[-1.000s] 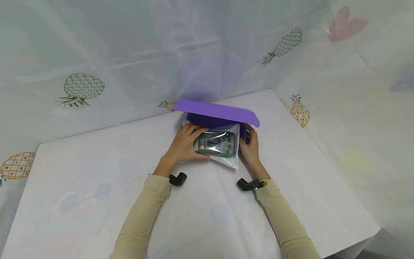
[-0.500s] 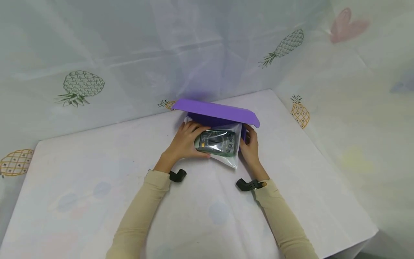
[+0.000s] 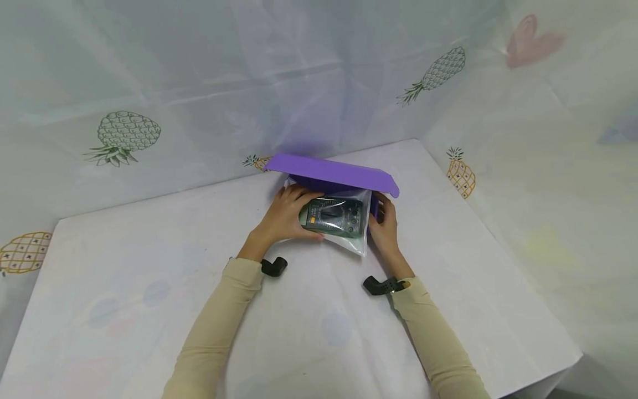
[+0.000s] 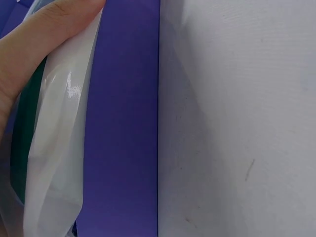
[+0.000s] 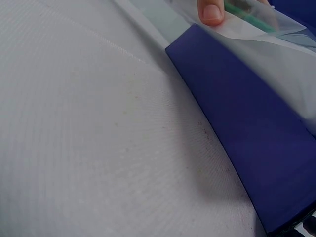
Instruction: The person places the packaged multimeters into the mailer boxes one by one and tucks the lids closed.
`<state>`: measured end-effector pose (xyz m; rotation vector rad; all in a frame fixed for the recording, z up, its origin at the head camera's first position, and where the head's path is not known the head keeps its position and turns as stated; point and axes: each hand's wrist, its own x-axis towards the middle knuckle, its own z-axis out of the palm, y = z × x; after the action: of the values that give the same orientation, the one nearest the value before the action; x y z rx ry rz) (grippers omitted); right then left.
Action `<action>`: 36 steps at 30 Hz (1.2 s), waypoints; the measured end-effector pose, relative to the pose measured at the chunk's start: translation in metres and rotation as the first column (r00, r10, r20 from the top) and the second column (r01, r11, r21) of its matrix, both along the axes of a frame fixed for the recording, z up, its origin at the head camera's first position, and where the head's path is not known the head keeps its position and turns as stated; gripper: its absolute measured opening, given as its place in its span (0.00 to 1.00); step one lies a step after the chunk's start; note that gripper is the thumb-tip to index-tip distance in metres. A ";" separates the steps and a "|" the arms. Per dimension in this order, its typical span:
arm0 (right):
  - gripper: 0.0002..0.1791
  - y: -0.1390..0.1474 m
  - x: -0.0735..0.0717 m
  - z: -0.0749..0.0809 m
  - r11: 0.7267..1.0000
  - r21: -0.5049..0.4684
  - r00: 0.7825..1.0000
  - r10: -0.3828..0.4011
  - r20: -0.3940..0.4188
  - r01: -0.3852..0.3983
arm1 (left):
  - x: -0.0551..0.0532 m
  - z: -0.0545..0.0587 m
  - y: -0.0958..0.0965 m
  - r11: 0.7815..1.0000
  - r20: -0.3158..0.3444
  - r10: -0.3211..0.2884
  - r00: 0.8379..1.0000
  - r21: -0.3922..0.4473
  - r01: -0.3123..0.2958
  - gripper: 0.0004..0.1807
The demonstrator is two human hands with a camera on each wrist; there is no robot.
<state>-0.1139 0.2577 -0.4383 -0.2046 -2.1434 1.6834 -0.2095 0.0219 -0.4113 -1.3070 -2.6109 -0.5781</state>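
Note:
A multimeter (image 3: 335,216) in a clear plastic bag (image 3: 351,245) lies at the open front of a purple box (image 3: 331,173), whose lid is raised over it. My left hand (image 3: 283,217) grips the multimeter's left end through the bag, thumb on the near side and fingers on the far side. In the left wrist view, the bag (image 4: 61,133) bulges beside the purple front wall (image 4: 123,118). My right hand (image 3: 386,230) holds the box's right side, fingers bent around its edge. The right wrist view shows the front wall (image 5: 237,108) with the bag (image 5: 281,64) overhanging it.
The box stands near the back edge of a white-covered table (image 3: 149,288). A pale curtain (image 3: 209,83) with pineapple prints hangs behind and to the right. Black wrist cameras sit on the left wrist (image 3: 274,267) and right wrist (image 3: 381,286).
The bagged multimeter has shifted slightly away from me, toward the box, along with my left hand. My right hand and the box stay nearly in place.

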 end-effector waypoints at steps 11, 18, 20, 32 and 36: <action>0.29 0.001 0.000 -0.002 1.000 0.007 0.998 -0.002 -0.058 0.003 | -0.004 0.002 0.004 1.000 0.029 0.019 0.999 -0.012 -0.018 0.55; 0.28 0.000 0.001 -0.004 1.000 0.006 0.998 0.001 -0.065 -0.001 | -0.004 0.002 0.004 0.999 0.066 0.035 0.997 -0.029 -0.033 0.55; 0.28 0.000 0.001 -0.005 1.000 0.005 0.998 0.003 -0.070 -0.002 | -0.004 0.002 0.004 0.999 0.068 0.035 0.997 -0.028 -0.033 0.55; 0.29 -0.001 0.003 0.000 1.000 0.015 0.999 0.000 -0.038 0.001 | -0.010 0.002 0.006 1.000 0.081 0.025 0.996 -0.019 -0.024 0.55; 0.28 -0.001 0.003 0.001 1.000 0.024 0.999 -0.013 -0.037 0.014 | -0.011 0.003 0.008 0.999 0.103 0.023 0.994 -0.026 -0.021 0.55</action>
<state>-0.1109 0.2566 -0.4377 -0.1794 -2.1299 1.6408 -0.2206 0.0295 -0.4080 -1.2869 -2.7198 -0.6275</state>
